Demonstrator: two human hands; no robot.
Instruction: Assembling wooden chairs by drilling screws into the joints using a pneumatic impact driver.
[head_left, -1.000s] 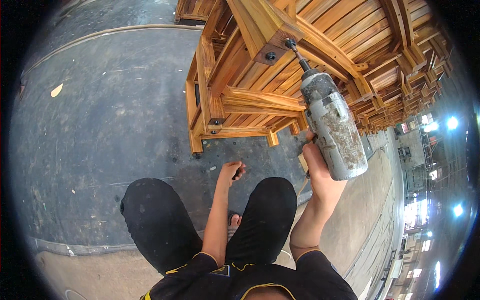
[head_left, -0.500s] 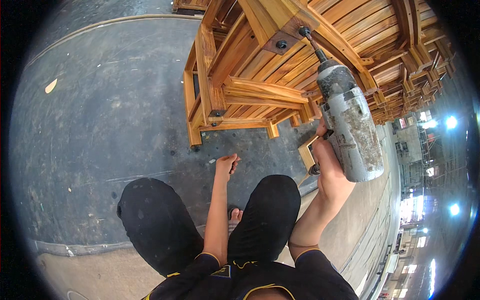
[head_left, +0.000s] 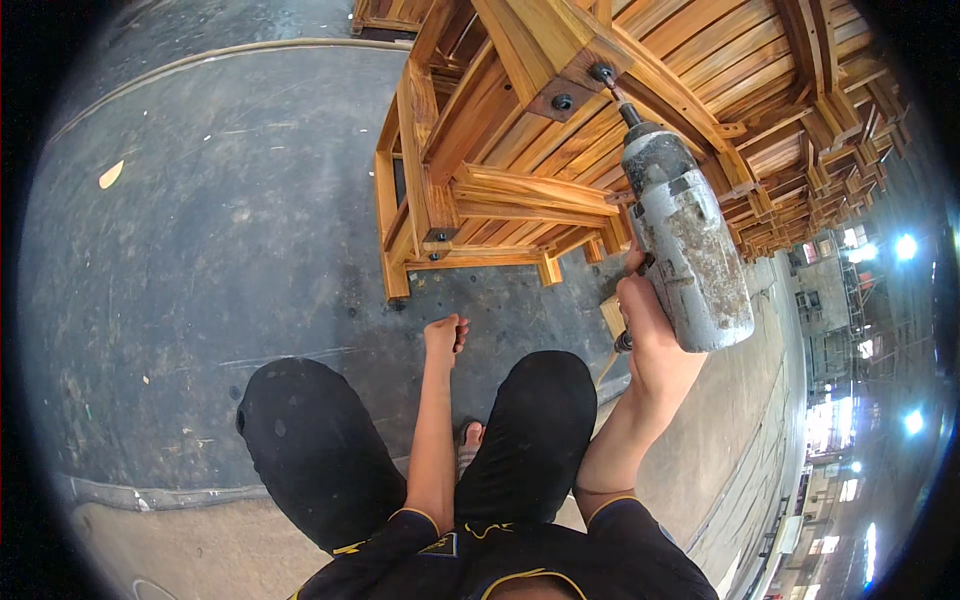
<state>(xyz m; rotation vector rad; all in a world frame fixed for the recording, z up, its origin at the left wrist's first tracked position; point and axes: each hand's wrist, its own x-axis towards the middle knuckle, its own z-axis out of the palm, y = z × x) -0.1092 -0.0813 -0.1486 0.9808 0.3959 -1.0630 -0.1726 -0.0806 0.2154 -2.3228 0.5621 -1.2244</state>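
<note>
My right hand (head_left: 655, 325) grips a worn grey air impact driver (head_left: 690, 240) by its handle. The driver's bit meets a black foot (head_left: 601, 73) on the end of a wooden leg (head_left: 535, 45). Beside it, a second black foot (head_left: 563, 102) sits on the same leg end. This leg belongs to a slatted wooden furniture frame (head_left: 530, 183) with its leg ends toward me. Above the floor, between my knees, my left hand (head_left: 445, 336) is curled into a fist. Whatever its fingers may hold is hidden.
More slatted wooden frames (head_left: 840, 130) stand in a row at the upper right. Dark sheeting (head_left: 220, 240) covers the floor on the left. A hose fitting (head_left: 624, 342) hangs below the driver's handle, near a small wood piece (head_left: 612, 313).
The driver has shifted slightly left and up in view, its bit staying at the same foot. My left hand has moved slightly left and down, still closed. The furniture appears slightly shifted.
</note>
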